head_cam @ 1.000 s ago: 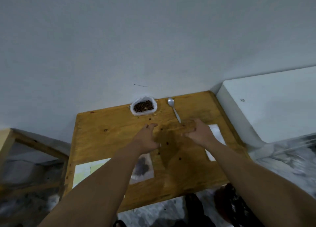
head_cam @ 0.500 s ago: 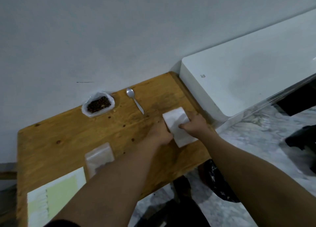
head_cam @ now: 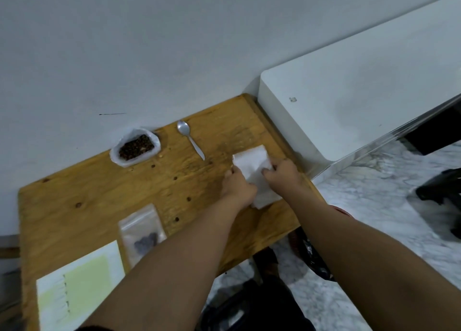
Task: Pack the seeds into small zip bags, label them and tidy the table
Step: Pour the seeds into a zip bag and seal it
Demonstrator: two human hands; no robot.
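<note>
A white tissue [head_cam: 252,164] lies near the right end of the wooden table [head_cam: 74,186]. My left hand [head_cam: 237,186] grips its left edge and my right hand [head_cam: 283,174] grips its right side. A white bag of dark seeds [head_cam: 136,147] stands open at the back by the wall, with a metal spoon [head_cam: 190,141] to its right. A small clear zip bag [head_cam: 143,233] with a few seeds in it lies near the front, partly under my left forearm. A sheet of yellow labels [head_cam: 79,288] lies at the front left corner.
Several loose seeds are scattered on the wood between the seed bag and the zip bag. A white block [head_cam: 349,101] adjoins the table's right end. A marble floor [head_cam: 374,206] and dark objects [head_cam: 311,256] lie below the table's front edge.
Both hands moved from the table's middle to the white tissue at the right and took hold of it. The camera turned right.
</note>
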